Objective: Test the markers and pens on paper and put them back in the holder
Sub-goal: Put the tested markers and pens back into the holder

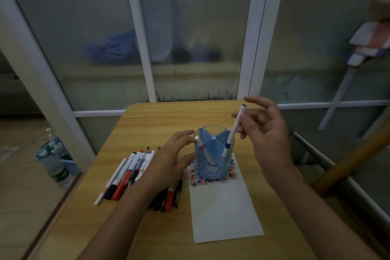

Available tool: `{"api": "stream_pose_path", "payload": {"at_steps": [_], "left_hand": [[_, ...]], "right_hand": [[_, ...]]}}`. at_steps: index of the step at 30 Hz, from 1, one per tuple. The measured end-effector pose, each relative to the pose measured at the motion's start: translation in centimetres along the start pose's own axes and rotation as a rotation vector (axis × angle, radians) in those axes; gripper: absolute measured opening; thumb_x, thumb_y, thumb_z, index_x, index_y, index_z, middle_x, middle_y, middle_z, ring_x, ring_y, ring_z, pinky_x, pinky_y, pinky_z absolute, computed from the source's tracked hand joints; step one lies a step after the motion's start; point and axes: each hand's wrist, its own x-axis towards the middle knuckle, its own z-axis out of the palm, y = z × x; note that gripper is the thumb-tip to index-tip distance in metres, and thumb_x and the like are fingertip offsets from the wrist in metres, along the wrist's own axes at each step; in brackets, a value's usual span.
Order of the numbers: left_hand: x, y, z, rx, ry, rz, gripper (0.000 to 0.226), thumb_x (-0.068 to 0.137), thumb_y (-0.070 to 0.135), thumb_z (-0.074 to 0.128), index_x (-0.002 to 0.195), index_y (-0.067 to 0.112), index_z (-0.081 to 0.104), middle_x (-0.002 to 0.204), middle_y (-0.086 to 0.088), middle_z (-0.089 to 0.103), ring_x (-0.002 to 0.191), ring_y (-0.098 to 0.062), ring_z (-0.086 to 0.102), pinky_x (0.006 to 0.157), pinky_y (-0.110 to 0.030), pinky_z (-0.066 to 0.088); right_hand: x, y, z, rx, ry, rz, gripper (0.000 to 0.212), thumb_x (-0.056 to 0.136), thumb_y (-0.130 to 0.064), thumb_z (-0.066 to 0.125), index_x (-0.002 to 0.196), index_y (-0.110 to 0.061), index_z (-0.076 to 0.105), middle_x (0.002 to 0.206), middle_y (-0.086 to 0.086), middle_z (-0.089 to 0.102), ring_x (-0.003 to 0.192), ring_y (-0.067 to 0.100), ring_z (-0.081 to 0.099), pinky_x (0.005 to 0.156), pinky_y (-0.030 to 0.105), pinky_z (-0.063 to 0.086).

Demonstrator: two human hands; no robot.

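A translucent blue pen holder (218, 161) with divided compartments stands on the scribbled far end of a white paper sheet (223, 207). A white pen with a pink band (205, 153) leans in its left compartment. A white pen with a blue band (233, 132) leans in the right compartment, its top sticking out. My left hand (168, 164) reaches to the holder's left side, fingertips by the pink pen's top and thumb against the wall. My right hand (268, 133) hovers right of the holder, fingers loosely spread behind the blue pen's upper part.
Several markers (130, 171) lie in a row on the wooden table (158, 120) left of my left hand, and dark and red pens (172, 194) lie partly under my left wrist. Water bottles (54, 162) stand on the floor at left. A glass partition is behind the table.
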Motion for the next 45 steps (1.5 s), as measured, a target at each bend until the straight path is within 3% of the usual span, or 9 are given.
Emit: {"api": "stream_pose_path", "payload": {"at_steps": [5, 14, 19, 24, 31, 34, 38, 42, 45], "left_hand": [[-0.3, 0.8, -0.1, -0.103, -0.012, -0.017, 0.032, 0.096, 0.020, 0.058, 0.111, 0.049, 0.054, 0.138, 0.025, 0.045, 0.117, 0.005, 0.053, 0.094, -0.028, 0.052], [-0.3, 0.9, 0.0, -0.124, 0.002, -0.012, 0.023, 0.096, 0.026, 0.055, 0.108, 0.046, 0.058, 0.135, 0.021, 0.048, 0.110, -0.001, 0.059, 0.090, -0.035, 0.055], [-0.2, 1.3, 0.0, -0.163, 0.022, -0.007, 0.018, 0.097, 0.029, 0.052, 0.104, 0.043, 0.061, 0.129, 0.017, 0.052, 0.107, -0.004, 0.061, 0.088, -0.033, 0.056], [0.1, 1.4, 0.2, -0.138, 0.066, -0.016, 0.014, 0.097, 0.036, 0.051, 0.099, 0.044, 0.063, 0.122, 0.017, 0.054, 0.102, -0.003, 0.061, 0.083, -0.025, 0.054], [0.2, 1.9, 0.4, -0.134, 0.090, -0.036, 0.012, 0.095, 0.037, 0.054, 0.094, 0.045, 0.063, 0.118, 0.019, 0.054, 0.098, -0.002, 0.061, 0.078, -0.021, 0.054], [0.2, 1.8, 0.4, -0.146, 0.085, -0.046, 0.010, 0.095, 0.037, 0.055, 0.096, 0.040, 0.065, 0.118, 0.017, 0.054, 0.097, -0.002, 0.061, 0.078, -0.021, 0.054], [0.2, 1.8, 0.4, -0.133, 0.080, -0.047, 0.009, 0.094, 0.038, 0.055, 0.095, 0.039, 0.064, 0.118, 0.017, 0.053, 0.098, -0.002, 0.061, 0.077, -0.020, 0.053], [0.2, 1.6, 0.0, -0.136, 0.051, -0.035, 0.013, 0.096, 0.035, 0.054, 0.100, 0.041, 0.065, 0.120, 0.018, 0.054, 0.100, -0.002, 0.061, 0.079, -0.017, 0.052], [0.3, 0.9, -0.5, -0.132, 0.035, -0.040, 0.021, 0.098, 0.027, 0.053, 0.109, 0.039, 0.066, 0.122, 0.017, 0.057, 0.105, -0.003, 0.060, 0.085, -0.023, 0.053]], "right_hand": [[0.0, 0.6, 0.2, -0.029, -0.021, -0.007, 0.022, 0.098, -0.006, 0.057, 0.115, -0.017, 0.062, 0.096, 0.007, 0.074, 0.076, 0.008, 0.066, 0.069, 0.024, 0.055], [0.6, 0.4, 0.3, 0.028, 0.053, -0.036, 0.019, 0.098, -0.007, 0.057, 0.110, -0.021, 0.061, 0.099, 0.004, 0.075, 0.085, 0.013, 0.071, 0.069, 0.023, 0.055], [-0.1, 1.9, 1.0, -0.179, -0.116, -0.046, 0.017, 0.097, -0.014, 0.061, 0.108, -0.026, 0.062, 0.098, -0.004, 0.075, 0.088, 0.011, 0.072, 0.073, 0.030, 0.060], [-0.7, 3.7, 1.3, -0.395, -0.226, -0.086, 0.012, 0.093, -0.016, 0.069, 0.102, -0.024, 0.070, 0.091, -0.016, 0.071, 0.084, 0.004, 0.068, 0.068, 0.017, 0.053], [-0.5, 4.4, 0.8, -0.494, -0.255, -0.063, 0.019, 0.087, -0.022, 0.077, 0.102, -0.030, 0.069, 0.087, -0.018, 0.072, 0.076, 0.003, 0.067, 0.062, 0.010, 0.045], [-0.5, 4.8, 0.6, -0.582, -0.280, -0.105, 0.013, 0.086, -0.030, 0.076, 0.097, -0.031, 0.069, 0.089, -0.022, 0.071, 0.072, 0.009, 0.066, 0.059, 0.016, 0.047], [-0.7, 5.2, 0.7, -0.603, -0.316, -0.145, 0.017, 0.087, -0.038, 0.073, 0.103, -0.033, 0.070, 0.095, -0.024, 0.070, 0.072, 0.014, 0.065, 0.061, 0.033, 0.052], [-1.2, 5.0, 0.8, -0.628, -0.278, -0.207, 0.029, 0.086, -0.033, 0.076, 0.113, -0.034, 0.065, 0.098, -0.021, 0.065, 0.065, 0.013, 0.057, 0.057, 0.024, 0.050], [-2.1, 4.6, 1.0, -0.603, -0.204, -0.237, 0.018, 0.089, -0.034, 0.072, 0.096, -0.029, 0.056, 0.084, -0.015, 0.057, 0.070, 0.008, 0.057, 0.056, 0.019, 0.046]]}}
